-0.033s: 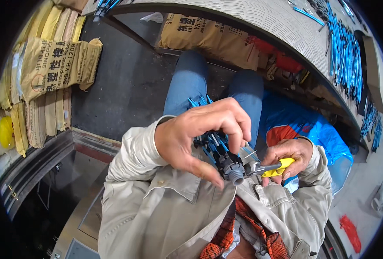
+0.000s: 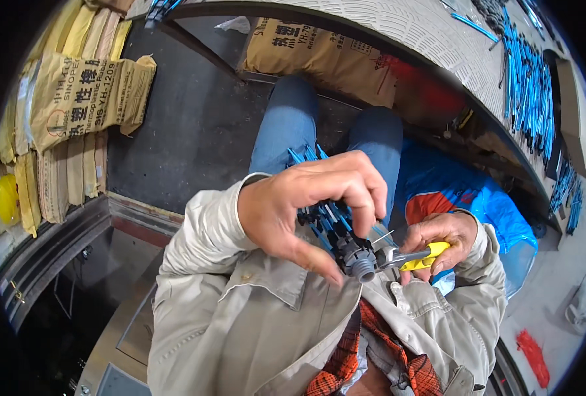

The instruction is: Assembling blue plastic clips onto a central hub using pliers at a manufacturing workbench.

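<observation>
A black fitting (image 2: 354,245) with a grey threaded end (image 2: 362,269) is held in front of my chest. Thin blue rods (image 2: 307,155) with black parts fan out from it toward my knees. My left hand (image 2: 319,204) arches over it, closed around the fitting; the fingertips press near its top and the lower fingers are partly hidden. In my right hand (image 2: 446,239) are pliers (image 2: 425,257) with yellow handles, gripped by the fingers. Their metal jaws lie against the side of the fitting. A thin pale strip (image 2: 383,235) sticks out just above the jaws.
Beyond my knees curves a workbench (image 2: 398,26) with a textured top, carrying many blue rods (image 2: 530,86) at the right. A brown sack (image 2: 326,59) lies under it. Stacked sacks (image 2: 88,99) stand left. A blue plastic bag (image 2: 468,191) sits by my right arm.
</observation>
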Tool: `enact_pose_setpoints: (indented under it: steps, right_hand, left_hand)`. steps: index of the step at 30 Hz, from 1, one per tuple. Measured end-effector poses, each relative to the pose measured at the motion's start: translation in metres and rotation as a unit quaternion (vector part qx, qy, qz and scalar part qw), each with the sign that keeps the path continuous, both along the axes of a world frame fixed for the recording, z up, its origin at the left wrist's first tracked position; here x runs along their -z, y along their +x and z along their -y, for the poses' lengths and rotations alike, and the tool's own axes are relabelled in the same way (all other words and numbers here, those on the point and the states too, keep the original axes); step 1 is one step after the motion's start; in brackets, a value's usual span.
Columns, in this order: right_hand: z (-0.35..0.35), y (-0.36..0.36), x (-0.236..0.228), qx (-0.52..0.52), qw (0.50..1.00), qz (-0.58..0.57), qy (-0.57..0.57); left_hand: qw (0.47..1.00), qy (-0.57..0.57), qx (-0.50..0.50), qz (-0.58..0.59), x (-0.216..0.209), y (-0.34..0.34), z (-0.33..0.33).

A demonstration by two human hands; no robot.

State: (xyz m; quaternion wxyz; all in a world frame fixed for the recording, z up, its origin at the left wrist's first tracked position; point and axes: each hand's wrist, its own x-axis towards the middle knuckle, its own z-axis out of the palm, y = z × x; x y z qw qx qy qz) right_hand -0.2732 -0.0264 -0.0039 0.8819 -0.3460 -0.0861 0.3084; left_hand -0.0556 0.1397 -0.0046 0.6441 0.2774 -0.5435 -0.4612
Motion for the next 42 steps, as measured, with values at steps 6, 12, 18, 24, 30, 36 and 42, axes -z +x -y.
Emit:
enact_pose_setpoints:
  steps: [6,12,18,24,30,36,42]
  right_hand:
    - [-0.005,-0.001,0.007,-0.003,1.0,0.009,0.026]
    - [-0.008,0.004,0.002,-0.009,1.0,0.021,0.014]
    - [-0.012,-0.003,0.006,0.029,0.999,0.007,0.035]
    - [-0.014,0.005,-0.007,0.022,1.0,-0.019,-0.007]
    - [-0.013,0.007,-0.008,0.024,0.998,-0.059,-0.001]
    - [-0.012,0.012,-0.01,0.008,0.998,-0.058,-0.023]
    - [-0.015,0.012,-0.007,0.007,0.999,-0.037,-0.018]
  left_hand:
    - [0.993,-0.035,0.111,-0.026,0.014,0.009,0.011]
    - [0.982,-0.061,0.175,-0.039,0.018,0.014,0.012]
    - [0.983,0.012,0.171,-0.06,0.008,0.01,0.006]
    - [0.988,0.028,0.146,-0.038,-0.001,0.015,0.004]
    - [0.988,0.044,0.145,0.02,-0.006,0.029,0.008]
    - [0.978,0.016,0.161,0.132,-0.016,0.042,0.014]
    - [0.968,0.023,0.217,0.125,-0.015,0.043,0.016]
